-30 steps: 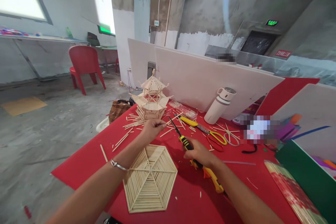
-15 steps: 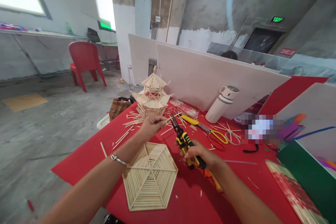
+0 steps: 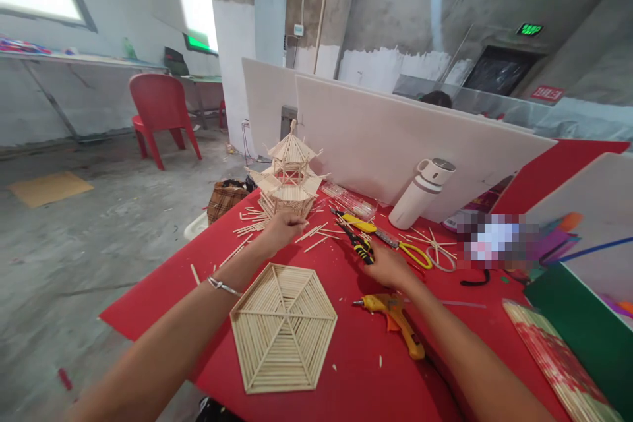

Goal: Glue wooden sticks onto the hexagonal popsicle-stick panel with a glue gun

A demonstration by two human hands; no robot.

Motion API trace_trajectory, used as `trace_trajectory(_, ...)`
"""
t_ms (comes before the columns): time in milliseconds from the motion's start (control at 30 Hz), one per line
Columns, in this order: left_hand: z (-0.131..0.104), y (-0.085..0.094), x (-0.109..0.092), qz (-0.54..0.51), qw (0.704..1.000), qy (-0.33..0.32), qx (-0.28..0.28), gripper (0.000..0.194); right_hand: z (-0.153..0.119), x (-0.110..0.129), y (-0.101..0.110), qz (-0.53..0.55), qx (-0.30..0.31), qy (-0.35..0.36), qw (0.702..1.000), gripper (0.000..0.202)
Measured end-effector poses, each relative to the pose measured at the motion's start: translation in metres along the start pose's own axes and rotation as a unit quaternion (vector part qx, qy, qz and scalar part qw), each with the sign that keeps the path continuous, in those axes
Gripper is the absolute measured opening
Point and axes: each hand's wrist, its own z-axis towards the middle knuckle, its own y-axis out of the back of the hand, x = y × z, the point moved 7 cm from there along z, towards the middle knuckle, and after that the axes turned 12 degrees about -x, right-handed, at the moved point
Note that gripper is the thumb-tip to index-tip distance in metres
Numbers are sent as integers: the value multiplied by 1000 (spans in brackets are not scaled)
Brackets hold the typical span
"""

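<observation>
My left hand point(image 3: 284, 231) is closed in a pinch just in front of the small wooden-stick pagoda point(image 3: 291, 175); whatever its fingertips hold is too small or hidden to make out. My right hand point(image 3: 390, 265) grips the black-and-yellow pliers point(image 3: 360, 245), low over the red table among scattered sticks point(image 3: 316, 234). Nearer to me lies a flat heptagon-like panel of thin sticks point(image 3: 284, 330), with spokes meeting at its middle. A yellow hot glue gun point(image 3: 393, 316) rests on its side below my right hand, nozzle pointing left.
Yellow-handled scissors point(image 3: 415, 254) and a yellow cutter knife point(image 3: 360, 221) lie past the pliers. A white bottle point(image 3: 422, 192) stands before white boards point(image 3: 370, 138). At right are a packet of sticks point(image 3: 558, 362) and a green board point(image 3: 588, 323). The red table point(image 3: 163, 297) ends at left.
My right hand has lowered the pliers toward the table, moving forward and right, and uncovered the glue gun. My left hand has shifted slightly left; the stick seen at its fingertips no longer shows clearly.
</observation>
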Motion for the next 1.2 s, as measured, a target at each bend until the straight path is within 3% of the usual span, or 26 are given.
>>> trace_trajectory(133, -1, 6, 0, -29, 999, -13, 24, 13, 10, -23, 2, -82, 17, -11, 996, 53)
trace_trajectory(233, -8, 5, 4, -26, 998, -4, 52, 14, 11, -14, 8, -109, -11, 12, 994, 74)
trace_trajectory(300, -11, 5, 7, -27, 998, 0, 48, 12, 9, 8, 13, -82, -46, 49, 994, 66)
trace_trajectory(400, -13, 1, 8, -28, 998, 6, 47, 10, 2, 50, 13, 75, -68, 85, 991, 37)
trace_trajectory(500, -16, -5, 2, -32, 997, -4, 68, 11, -2, 88, 3, 212, -73, 88, 971, 28)
trace_trajectory(600, -20, -7, -4, -34, 996, -21, 84, 9, -2, 112, -4, 233, -96, 118, 960, 22)
trace_trajectory(867, -23, 8, -15, -11, 997, -62, 49, 9, 1, 126, -12, 160, -79, 179, 968, 21)
trace_trajectory(1100, -32, 5, -23, 58, 990, -125, 31, 14, -7, 143, -4, 36, -137, 198, 970, 18)
trace_trajectory(1200, -34, 3, -27, 29, 991, -131, 20, 13, -5, 137, -1, 74, -153, 154, 973, 16)
